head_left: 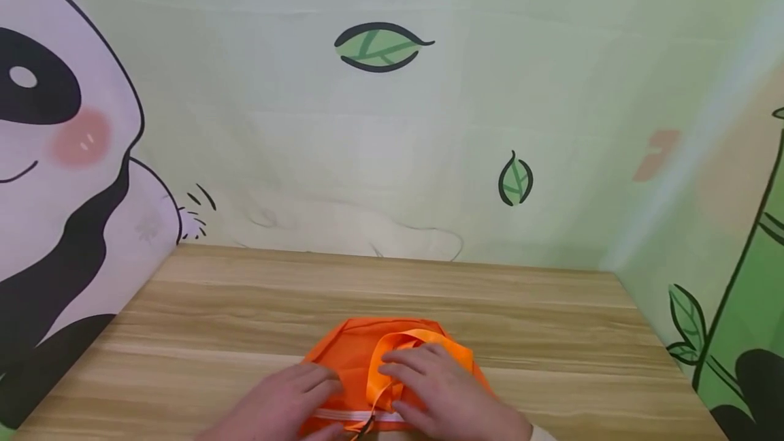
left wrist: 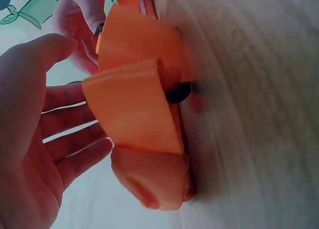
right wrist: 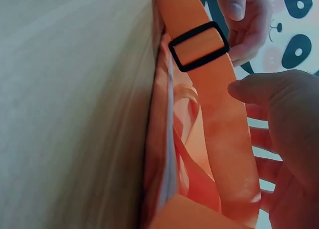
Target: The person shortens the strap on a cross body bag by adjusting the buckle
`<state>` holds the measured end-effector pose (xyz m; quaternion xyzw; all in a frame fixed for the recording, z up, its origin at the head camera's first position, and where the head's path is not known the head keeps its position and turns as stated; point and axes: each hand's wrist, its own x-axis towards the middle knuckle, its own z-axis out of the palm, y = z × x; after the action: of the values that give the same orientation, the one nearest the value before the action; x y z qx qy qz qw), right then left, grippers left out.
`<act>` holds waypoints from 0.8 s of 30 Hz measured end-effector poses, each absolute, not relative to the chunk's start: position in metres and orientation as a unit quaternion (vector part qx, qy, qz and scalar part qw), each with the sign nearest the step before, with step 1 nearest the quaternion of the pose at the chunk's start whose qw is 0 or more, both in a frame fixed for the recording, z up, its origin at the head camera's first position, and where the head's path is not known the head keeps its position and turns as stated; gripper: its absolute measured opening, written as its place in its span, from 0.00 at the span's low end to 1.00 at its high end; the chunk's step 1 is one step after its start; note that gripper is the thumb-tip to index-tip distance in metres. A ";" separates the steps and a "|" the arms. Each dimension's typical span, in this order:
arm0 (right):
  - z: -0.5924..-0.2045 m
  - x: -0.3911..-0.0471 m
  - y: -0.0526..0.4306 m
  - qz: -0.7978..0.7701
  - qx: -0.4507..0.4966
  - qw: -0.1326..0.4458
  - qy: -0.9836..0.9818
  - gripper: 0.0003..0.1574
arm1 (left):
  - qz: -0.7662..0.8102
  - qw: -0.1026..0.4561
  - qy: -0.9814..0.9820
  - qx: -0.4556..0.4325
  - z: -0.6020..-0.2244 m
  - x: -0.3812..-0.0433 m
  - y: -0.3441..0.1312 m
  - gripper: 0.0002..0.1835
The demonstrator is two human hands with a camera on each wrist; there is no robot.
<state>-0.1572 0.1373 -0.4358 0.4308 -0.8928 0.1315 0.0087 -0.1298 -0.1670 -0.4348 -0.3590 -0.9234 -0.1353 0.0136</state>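
Plainly, an orange bag (head_left: 343,356) was set on the near part of a wood-grain table (head_left: 214,325), its strap (right wrist: 224,129) touched by the loosely outstretched right hand (head_left: 447,390); the left hand (head_left: 284,397), likewise relaxed and gripping nothing, was held at its left. A twisted strap was risked if the black buckle (right wrist: 205,59) were tugged unevenly. Beyond, pale green walls (head_left: 275,87) were seen, a panda (head_left: 67,182) printed left.

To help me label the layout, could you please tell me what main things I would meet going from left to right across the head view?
Black-and-white panda print, left hand, orange fabric bag with a white zipper, right hand, tall green stalk print.
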 end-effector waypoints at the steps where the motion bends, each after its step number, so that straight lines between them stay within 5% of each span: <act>1: -0.436 -0.157 0.136 0.129 0.434 0.005 -0.892 0.28 | -0.138 0.005 -0.922 -0.361 -0.435 -0.130 -0.166 0.26; 15: -0.446 -0.163 0.130 0.133 0.487 0.031 -0.863 0.18 | -0.145 -0.053 -0.888 -0.433 -0.448 -0.138 -0.165 0.28; 24: -0.449 -0.164 0.128 0.145 0.499 0.071 -0.852 0.11 | -0.154 -0.043 -0.880 -0.448 -0.452 -0.138 -0.163 0.24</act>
<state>-0.1641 0.1284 -0.4494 0.4987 -0.8517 0.1446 0.0707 -0.1376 -0.1629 -0.4516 -0.4478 -0.8797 -0.1540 -0.0429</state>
